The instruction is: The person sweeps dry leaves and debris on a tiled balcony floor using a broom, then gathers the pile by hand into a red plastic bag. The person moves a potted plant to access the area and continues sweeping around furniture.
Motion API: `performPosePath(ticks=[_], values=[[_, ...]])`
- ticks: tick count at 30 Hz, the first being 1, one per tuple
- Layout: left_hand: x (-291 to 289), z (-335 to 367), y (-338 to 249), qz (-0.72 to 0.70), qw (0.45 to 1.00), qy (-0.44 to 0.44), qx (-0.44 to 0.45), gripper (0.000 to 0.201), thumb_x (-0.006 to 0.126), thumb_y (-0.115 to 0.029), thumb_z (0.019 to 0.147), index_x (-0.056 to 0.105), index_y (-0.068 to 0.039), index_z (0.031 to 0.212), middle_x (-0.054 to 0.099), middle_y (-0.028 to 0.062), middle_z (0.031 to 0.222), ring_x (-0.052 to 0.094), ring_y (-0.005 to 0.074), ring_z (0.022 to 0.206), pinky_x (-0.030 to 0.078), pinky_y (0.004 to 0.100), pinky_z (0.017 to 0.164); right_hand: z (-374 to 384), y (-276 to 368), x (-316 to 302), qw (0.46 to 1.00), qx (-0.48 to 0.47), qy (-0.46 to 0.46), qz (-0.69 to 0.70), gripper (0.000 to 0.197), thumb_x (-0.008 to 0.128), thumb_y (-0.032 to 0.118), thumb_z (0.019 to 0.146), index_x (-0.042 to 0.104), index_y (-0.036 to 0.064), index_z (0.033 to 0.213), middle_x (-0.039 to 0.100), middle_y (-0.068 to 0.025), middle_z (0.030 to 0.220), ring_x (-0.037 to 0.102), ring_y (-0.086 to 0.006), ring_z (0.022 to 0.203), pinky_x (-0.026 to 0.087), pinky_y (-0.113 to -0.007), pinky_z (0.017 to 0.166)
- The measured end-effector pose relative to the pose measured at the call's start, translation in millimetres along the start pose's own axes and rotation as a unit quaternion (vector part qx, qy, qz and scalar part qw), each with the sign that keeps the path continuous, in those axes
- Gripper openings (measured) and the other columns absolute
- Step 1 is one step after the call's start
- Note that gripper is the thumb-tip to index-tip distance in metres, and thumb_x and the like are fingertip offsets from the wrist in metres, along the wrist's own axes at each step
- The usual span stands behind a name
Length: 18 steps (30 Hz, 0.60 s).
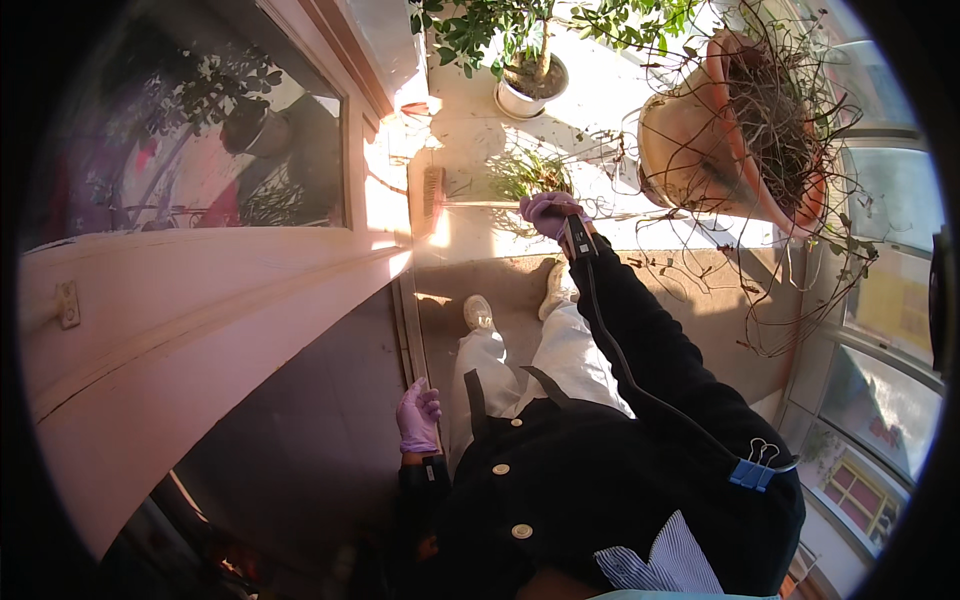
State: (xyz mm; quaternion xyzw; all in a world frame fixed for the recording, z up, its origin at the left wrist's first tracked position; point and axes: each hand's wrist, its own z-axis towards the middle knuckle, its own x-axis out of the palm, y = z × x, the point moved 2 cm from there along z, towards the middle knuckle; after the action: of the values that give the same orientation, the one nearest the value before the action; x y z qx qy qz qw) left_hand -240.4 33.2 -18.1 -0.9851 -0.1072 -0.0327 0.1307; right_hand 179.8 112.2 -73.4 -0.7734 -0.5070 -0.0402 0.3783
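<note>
My right hand [549, 213], in a purple glove, is wrapped round the pale handle of a brush [434, 202]. The brush's pinkish head lies left of the hand, close beside the pink door frame. Just beyond my hand a clump of green, grassy leaves [528, 172] spreads over the pale ledge. My left hand [418, 416], also in a purple glove, hangs low beside my left leg. Its fingers are loosely bent and apart, and nothing shows in them.
A large terracotta-coloured pot [695, 135] with tangled dry stems stands at the right, its stems reaching across toward my right arm. Farther off is a white pot [532, 88] with a leafy plant. A glazed pink door [200, 270] fills the left; windows [890, 190] line the right.
</note>
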Motion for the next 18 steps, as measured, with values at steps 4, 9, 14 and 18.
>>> performPosePath(ticks=[4,9,14,18], values=[[-3.9,-2.3,16.9,-0.024,0.998,-0.024,-0.049,0.031,0.056,-0.026,0.088,0.055,-0.007,0.113,0.059,0.0061,0.071,0.048,0.0119,0.053,0.037,0.0236,0.045,10.3,-1.0,31.1,0.978,-0.176,-0.031,-0.108,0.022,0.04,-0.005,0.084,0.034,-0.0109,0.105,0.047,-0.0099,0.08,0.046,-0.0091,0.049,0.044,-0.016,0.044],[8.9,1.7,13.2,-0.029,0.998,0.044,-0.025,0.03,0.055,-0.025,0.089,0.058,-0.007,0.113,0.059,0.0055,0.073,0.048,0.0112,0.054,0.038,0.0231,0.046,36.4,-90.0,33.6,0.896,-0.23,-0.099,-0.367,0.004,0.037,0.008,0.08,0.042,0.0067,0.08,0.042,-0.0032,0.06,0.043,-0.0137,0.047,0.029,-0.03,0.037],[8.9,4.4,8.1,-0.016,0.999,0.007,-0.034,0.029,0.054,-0.023,0.089,0.058,-0.007,0.113,0.059,0.0057,0.074,0.048,0.0109,0.054,0.039,0.0231,0.047,45.8,-116.2,10.9,0.862,-0.308,-0.062,-0.399,0.004,0.041,0.002,0.084,0.039,0.0036,0.087,0.046,-0.0076,0.067,0.045,-0.0134,0.049,0.04,-0.027,0.04],[4.5,4.3,9.0,-0.03,0.998,0.053,-0.012,0.029,0.053,-0.023,0.089,0.059,-0.007,0.113,0.06,0.0056,0.075,0.047,0.0111,0.054,0.038,0.0236,0.047,65.9,-40.9,57.2,0.993,-0.039,0.065,-0.091,0.005,0.043,0.002,0.086,0.043,-0.0031,0.088,0.048,-0.0041,0.07,0.045,-0.0096,0.05,0.042,-0.02,0.045]])
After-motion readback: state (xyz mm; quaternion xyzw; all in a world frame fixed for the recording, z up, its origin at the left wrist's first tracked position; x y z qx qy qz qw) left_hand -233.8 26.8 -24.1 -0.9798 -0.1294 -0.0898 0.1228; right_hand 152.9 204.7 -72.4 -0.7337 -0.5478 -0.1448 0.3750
